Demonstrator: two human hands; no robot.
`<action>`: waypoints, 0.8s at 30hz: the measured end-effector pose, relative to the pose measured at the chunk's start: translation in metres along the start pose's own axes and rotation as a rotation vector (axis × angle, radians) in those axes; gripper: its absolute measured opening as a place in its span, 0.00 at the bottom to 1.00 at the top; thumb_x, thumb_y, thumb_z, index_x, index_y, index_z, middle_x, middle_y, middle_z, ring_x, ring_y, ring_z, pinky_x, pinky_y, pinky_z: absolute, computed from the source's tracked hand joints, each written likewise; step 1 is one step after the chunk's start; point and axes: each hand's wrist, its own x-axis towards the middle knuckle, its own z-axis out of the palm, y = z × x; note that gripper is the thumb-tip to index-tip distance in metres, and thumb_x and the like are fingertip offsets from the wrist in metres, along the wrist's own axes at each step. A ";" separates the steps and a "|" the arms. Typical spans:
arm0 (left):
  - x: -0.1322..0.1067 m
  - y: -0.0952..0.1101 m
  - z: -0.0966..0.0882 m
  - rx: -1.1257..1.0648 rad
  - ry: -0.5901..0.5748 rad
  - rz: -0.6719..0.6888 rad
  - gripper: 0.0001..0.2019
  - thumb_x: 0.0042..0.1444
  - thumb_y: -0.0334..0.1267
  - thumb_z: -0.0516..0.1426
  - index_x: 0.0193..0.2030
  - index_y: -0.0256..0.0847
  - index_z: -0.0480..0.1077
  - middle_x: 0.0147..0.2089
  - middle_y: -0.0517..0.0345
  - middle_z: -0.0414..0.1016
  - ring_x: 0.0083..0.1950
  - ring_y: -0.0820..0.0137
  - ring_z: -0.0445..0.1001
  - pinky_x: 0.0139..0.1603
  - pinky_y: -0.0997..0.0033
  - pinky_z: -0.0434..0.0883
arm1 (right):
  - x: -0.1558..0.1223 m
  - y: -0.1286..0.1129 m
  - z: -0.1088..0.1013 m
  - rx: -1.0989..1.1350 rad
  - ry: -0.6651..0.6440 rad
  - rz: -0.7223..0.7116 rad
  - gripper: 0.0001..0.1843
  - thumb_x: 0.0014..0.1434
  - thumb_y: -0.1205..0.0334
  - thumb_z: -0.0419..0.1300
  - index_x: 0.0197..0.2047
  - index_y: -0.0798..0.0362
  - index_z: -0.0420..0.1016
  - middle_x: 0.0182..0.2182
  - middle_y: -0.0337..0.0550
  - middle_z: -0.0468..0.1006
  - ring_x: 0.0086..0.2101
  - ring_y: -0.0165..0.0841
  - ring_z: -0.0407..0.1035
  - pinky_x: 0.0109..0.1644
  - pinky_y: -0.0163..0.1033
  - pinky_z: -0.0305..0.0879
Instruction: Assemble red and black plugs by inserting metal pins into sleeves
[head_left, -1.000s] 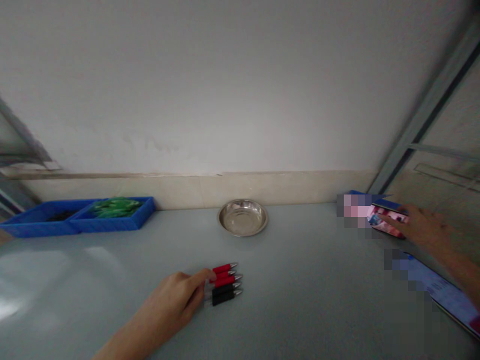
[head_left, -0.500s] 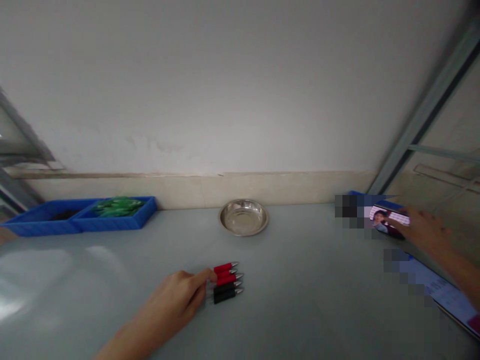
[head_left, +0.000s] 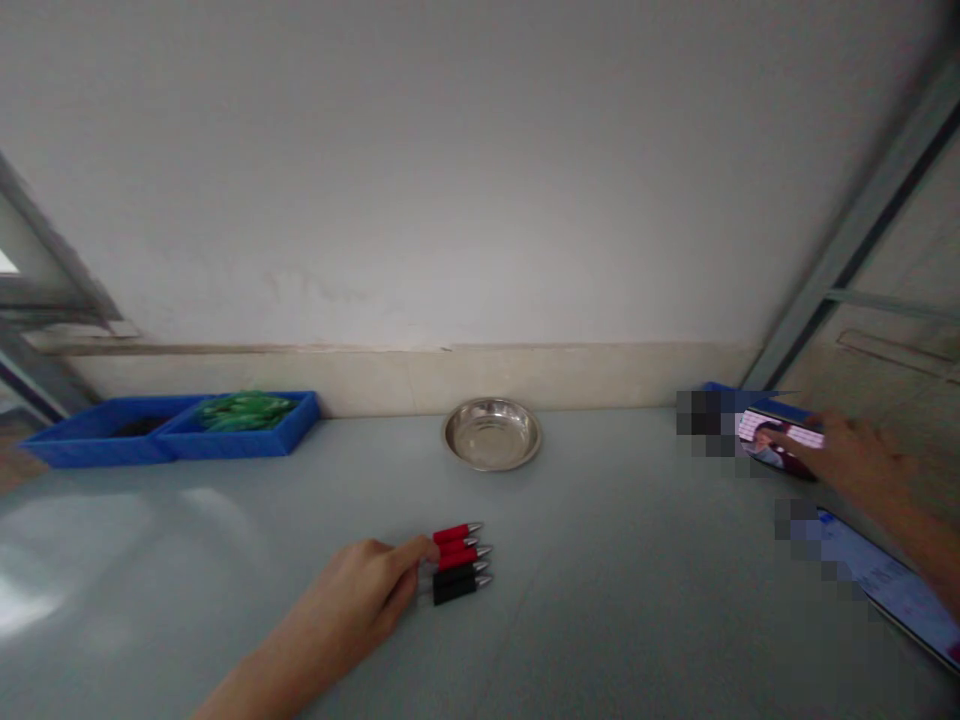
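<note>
My left hand [head_left: 367,585] comes in from the lower left, its fingers curled over the rear ends of several pens lying side by side on the table. The index fingertip rests on a red pen [head_left: 459,558], while a black pen [head_left: 455,590] lies nearest me. Silver tips point right, and the pens' back parts are hidden under the fingers. At far right, my right hand [head_left: 862,455] reaches over a phone [head_left: 780,440] with a lit screen, one finger stretched onto the picture. Its fingers are apart, and I see nothing held in it.
A round steel dish [head_left: 491,435] stands near the wall. At left, a blue tray [head_left: 281,440] holds green items, with another blue tray [head_left: 97,450] beside it containing something dark. A second lit device [head_left: 885,575] lies at right, beside a metal post [head_left: 847,230].
The whole view has shifted slightly, so everything sits a little further right. Both hands stay in place, left at the pens and right at the phone, whose on-screen picture differs slightly.
</note>
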 end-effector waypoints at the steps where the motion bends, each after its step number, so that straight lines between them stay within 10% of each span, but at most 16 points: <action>1: 0.000 0.000 0.000 -0.003 -0.002 0.000 0.14 0.58 0.34 0.40 0.37 0.41 0.66 0.24 0.57 0.70 0.27 0.69 0.71 0.27 0.74 0.62 | -0.001 0.000 0.000 0.000 0.009 0.004 0.37 0.47 0.32 0.45 0.48 0.52 0.66 0.45 0.63 0.66 0.48 0.57 0.56 0.43 0.58 0.52; 24: 0.001 0.001 -0.001 -0.022 -0.069 -0.012 0.17 0.60 0.37 0.38 0.43 0.42 0.66 0.27 0.55 0.72 0.29 0.66 0.73 0.28 0.72 0.64 | -0.004 0.013 0.000 -0.028 -0.052 -0.037 0.33 0.52 0.40 0.44 0.52 0.54 0.62 0.46 0.72 0.62 0.48 0.61 0.56 0.35 0.57 0.51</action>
